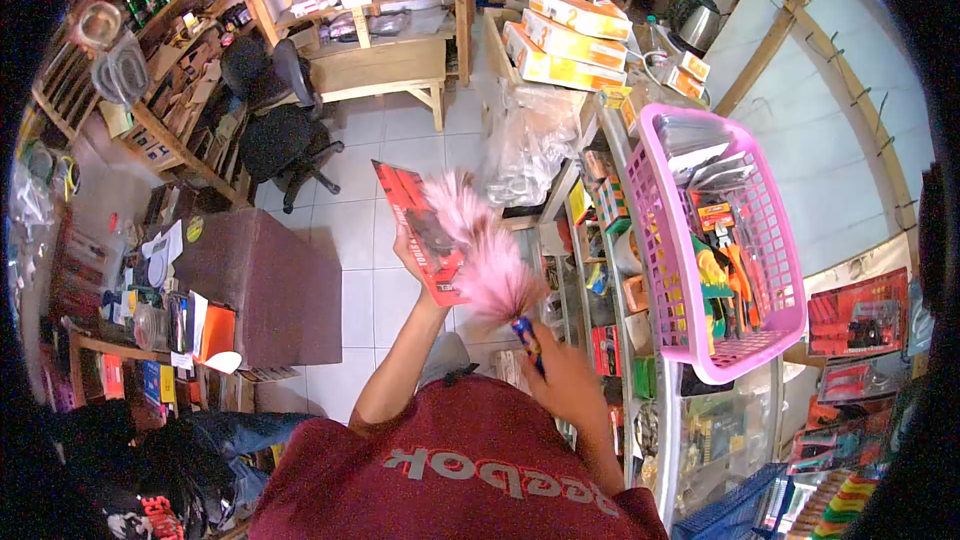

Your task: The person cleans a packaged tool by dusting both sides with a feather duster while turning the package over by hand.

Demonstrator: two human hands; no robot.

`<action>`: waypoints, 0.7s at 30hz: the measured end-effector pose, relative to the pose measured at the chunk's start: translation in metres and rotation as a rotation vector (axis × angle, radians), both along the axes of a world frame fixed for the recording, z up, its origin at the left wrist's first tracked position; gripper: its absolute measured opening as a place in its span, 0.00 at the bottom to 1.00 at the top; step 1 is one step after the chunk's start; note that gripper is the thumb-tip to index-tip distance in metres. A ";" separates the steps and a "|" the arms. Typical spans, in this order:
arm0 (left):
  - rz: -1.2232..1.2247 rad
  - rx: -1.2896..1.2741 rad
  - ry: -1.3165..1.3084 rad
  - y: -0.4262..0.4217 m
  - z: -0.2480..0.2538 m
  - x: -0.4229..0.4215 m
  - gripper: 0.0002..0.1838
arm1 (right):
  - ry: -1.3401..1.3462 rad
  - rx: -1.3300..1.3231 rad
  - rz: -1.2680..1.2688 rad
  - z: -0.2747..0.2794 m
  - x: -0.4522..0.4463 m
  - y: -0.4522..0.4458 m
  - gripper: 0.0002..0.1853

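Note:
My left hand [418, 262] grips the edge of a red and black tool package [405, 205], held upright in front of my chest. The dark item inside the package is partly hidden. In my right hand [562, 375] is the dark blue handle of a pink feather duster [495, 265]. Its fluffy head lies across the face of the package and covers its right side. My right fingers are closed around the handle. To the right of that hand stands a pink plastic basket [672, 335] on a glass display case.
Packaged tools and orange-handled pliers [738, 285] lie in the basket. Orange and white boxes [570, 45] are stacked ahead. A black office chair [285, 145] and a brown cabinet [290, 285] stand at left. A person's jeans [245, 440] show at lower left.

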State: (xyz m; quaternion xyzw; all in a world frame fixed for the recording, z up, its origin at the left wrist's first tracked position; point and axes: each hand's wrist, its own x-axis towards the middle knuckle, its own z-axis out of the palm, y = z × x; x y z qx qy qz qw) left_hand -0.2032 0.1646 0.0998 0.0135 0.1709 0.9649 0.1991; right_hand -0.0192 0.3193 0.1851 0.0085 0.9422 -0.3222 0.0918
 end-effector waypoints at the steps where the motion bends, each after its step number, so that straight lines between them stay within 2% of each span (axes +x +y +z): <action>1: -0.068 0.020 0.006 0.003 0.000 -0.002 0.46 | -0.004 0.006 -0.040 -0.001 -0.004 0.000 0.21; 4: -0.197 0.056 0.010 0.011 -0.004 -0.008 0.46 | 0.257 -0.113 -0.089 -0.012 -0.013 -0.012 0.21; 9: -0.247 0.080 0.022 0.009 -0.003 -0.032 0.46 | 0.097 -0.048 -0.028 0.028 -0.019 -0.024 0.22; 11: -0.250 0.096 0.028 0.005 -0.002 -0.042 0.46 | 0.122 0.012 0.022 0.026 -0.014 -0.015 0.22; 16: -0.230 0.134 0.064 -0.017 0.000 -0.057 0.46 | 0.150 -0.052 0.036 0.013 -0.059 -0.038 0.17; 21: -0.095 0.146 0.131 -0.072 0.016 -0.104 0.46 | -0.040 -0.041 0.121 0.016 -0.106 -0.076 0.17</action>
